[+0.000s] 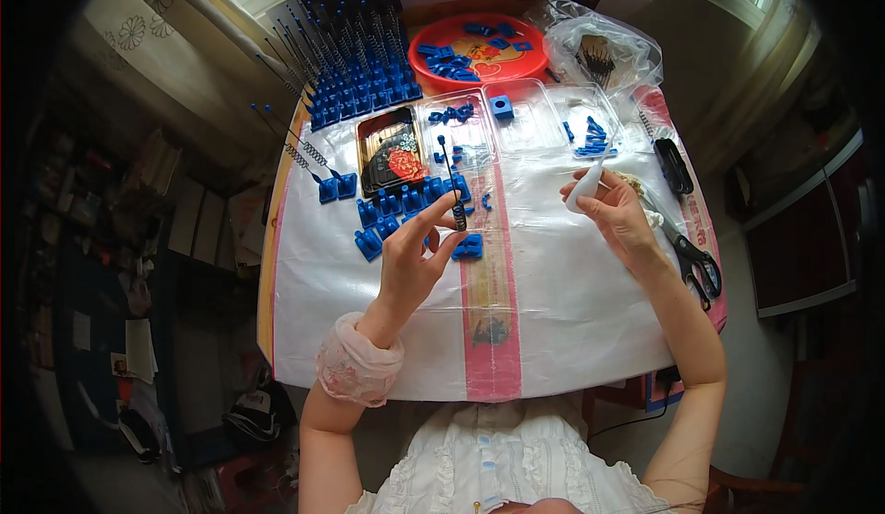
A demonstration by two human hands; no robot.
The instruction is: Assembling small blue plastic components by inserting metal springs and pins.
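Step in hand: we judge this to be mid-assembly of one piece. Our left hand (412, 258) pinches a thin dark pin with a spring (452, 182) upright between thumb and fingertips, its lower end at the fingers and its blue-tipped top pointing away from us, above the middle of the surface (553, 293).
Right hand: our right hand (616, 212) is closed around a small white squeeze tube (584, 187), nozzle slanting up and away, well apart from the pin.
Next move: as we read it, the tube's tip and the pin would have to be brought together, which calls for a steady pinch and fine aim at a very narrow target.
Loose parts: small blue plastic blocks (396, 214) lie in a cluster just beyond our left hand.
Finished row: blue blocks with pins standing up (355, 48) fill the far left of the surface.
Red round tray (433, 71): a few blue pieces scattered inside.
Clear trays (539, 141): one holds a blue cube, others hold small heaps of blue bits.
Dark tray (373, 159): a red patterned patch inside; we cannot tell what it is.
Plastic bag (599, 48): dark thin parts inside, too small to make out.
Right edge: scissors (696, 265) and a black oblong tool (673, 164).
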